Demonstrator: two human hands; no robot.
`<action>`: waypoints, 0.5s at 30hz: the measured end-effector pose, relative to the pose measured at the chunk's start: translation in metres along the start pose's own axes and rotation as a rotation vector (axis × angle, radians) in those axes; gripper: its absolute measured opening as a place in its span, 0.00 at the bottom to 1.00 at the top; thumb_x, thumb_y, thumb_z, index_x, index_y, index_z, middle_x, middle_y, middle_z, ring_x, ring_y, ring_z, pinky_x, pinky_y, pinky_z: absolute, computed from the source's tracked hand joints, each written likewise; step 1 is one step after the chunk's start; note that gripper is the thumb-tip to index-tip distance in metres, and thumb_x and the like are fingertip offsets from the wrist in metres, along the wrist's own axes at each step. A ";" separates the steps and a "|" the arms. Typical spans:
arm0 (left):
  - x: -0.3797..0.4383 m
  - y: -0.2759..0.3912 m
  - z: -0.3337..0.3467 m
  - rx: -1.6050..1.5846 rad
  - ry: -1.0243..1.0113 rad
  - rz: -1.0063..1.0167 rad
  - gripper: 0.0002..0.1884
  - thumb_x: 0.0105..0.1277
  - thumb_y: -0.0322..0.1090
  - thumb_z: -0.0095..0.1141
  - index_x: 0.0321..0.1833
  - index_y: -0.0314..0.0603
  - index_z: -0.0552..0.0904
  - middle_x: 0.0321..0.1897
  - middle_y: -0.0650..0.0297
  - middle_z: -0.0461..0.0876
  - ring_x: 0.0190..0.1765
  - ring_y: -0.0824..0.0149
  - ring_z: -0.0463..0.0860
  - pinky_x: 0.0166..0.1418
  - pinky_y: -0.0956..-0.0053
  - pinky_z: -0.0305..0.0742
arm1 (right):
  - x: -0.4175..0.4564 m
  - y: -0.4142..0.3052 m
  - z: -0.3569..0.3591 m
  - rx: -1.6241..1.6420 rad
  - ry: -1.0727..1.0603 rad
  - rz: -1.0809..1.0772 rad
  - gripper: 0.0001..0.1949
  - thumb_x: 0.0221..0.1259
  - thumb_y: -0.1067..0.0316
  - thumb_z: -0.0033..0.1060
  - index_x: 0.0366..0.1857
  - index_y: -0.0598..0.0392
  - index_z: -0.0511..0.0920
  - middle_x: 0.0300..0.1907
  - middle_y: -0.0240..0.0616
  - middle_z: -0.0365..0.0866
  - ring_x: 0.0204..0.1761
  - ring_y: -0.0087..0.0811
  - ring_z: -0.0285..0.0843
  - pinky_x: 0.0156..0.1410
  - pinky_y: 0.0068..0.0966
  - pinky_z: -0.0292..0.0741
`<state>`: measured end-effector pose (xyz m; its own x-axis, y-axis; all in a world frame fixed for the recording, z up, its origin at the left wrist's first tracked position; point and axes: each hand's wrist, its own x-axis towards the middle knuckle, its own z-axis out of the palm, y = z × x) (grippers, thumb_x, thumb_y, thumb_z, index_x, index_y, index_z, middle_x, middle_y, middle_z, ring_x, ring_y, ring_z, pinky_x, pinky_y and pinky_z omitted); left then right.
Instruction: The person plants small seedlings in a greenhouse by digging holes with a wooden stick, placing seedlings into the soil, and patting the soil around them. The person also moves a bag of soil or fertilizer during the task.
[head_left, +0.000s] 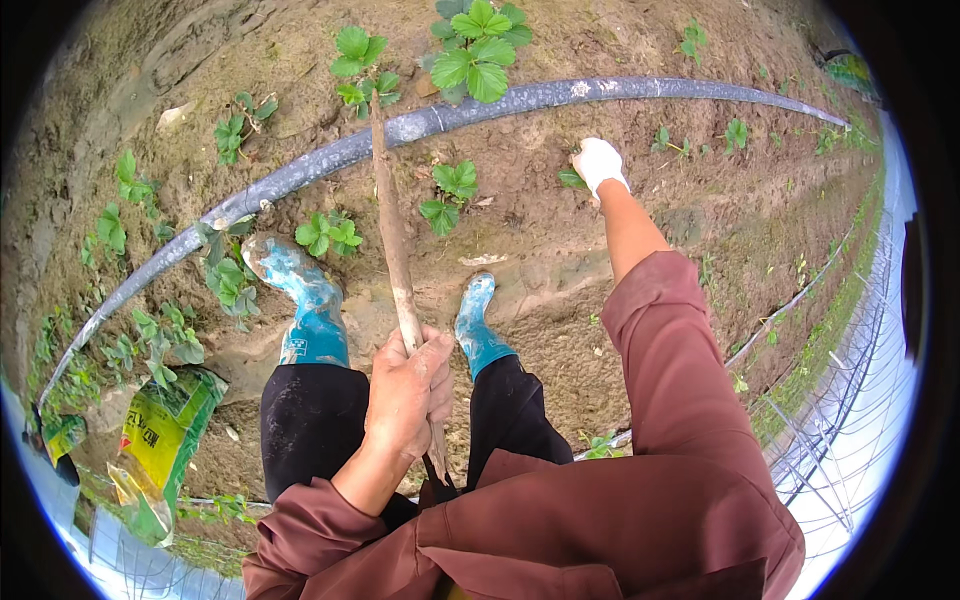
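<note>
My bare left hand (409, 386) is wrapped around a long wooden stick (390, 225), close to its lower end in the picture. The stick runs forward between my legs and crosses in front of a grey hose (525, 99). On my right hand (601, 162) is a white glove. That hand is down at the soil beside a small strawberry plant (573, 178), and one green leaf shows at its left. The fingertips are hidden, so whether they grip the plant is unclear. Another strawberry plant (451, 187) grows between the stick and the right hand.
Muddy blue rubber boots (315, 319) stand on the soil below the hose. A yellow-green plastic sack (161, 442) bearing writing lies at lower left. More strawberry plants (480, 56) grow beyond the hose and at left (161, 337). Clear sheeting (840, 457) edges the right side.
</note>
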<state>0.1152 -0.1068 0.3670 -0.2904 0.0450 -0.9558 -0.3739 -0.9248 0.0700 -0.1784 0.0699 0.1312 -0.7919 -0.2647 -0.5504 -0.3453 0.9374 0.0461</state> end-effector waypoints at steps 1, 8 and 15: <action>0.000 0.001 0.001 -0.006 0.000 0.022 0.05 0.59 0.30 0.47 0.31 0.47 0.65 0.12 0.73 0.56 0.11 0.80 0.53 0.12 0.85 0.46 | 0.003 0.008 0.006 -0.110 0.059 -0.033 0.12 0.44 0.60 0.51 0.30 0.54 0.77 0.34 0.46 0.76 0.41 0.43 0.72 0.46 0.33 0.69; 0.005 0.007 0.001 -0.154 0.053 0.176 0.05 0.59 0.30 0.46 0.31 0.47 0.65 0.12 0.73 0.56 0.11 0.80 0.53 0.12 0.85 0.48 | -0.020 -0.052 -0.047 0.411 0.499 -0.134 0.13 0.45 0.57 0.54 0.25 0.58 0.75 0.25 0.47 0.77 0.31 0.45 0.75 0.37 0.34 0.71; 0.008 0.019 0.020 -0.230 0.060 0.262 0.06 0.58 0.31 0.47 0.32 0.46 0.63 0.12 0.74 0.57 0.11 0.80 0.55 0.12 0.84 0.50 | -0.076 -0.222 -0.045 0.263 0.035 -0.978 0.12 0.44 0.66 0.52 0.35 0.55 0.76 0.29 0.46 0.76 0.34 0.45 0.74 0.40 0.33 0.71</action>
<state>0.0878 -0.1165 0.3661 -0.2951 -0.2207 -0.9296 -0.0839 -0.9632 0.2553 -0.0641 -0.1278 0.2000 -0.2366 -0.9456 -0.2235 -0.7318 0.3247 -0.5992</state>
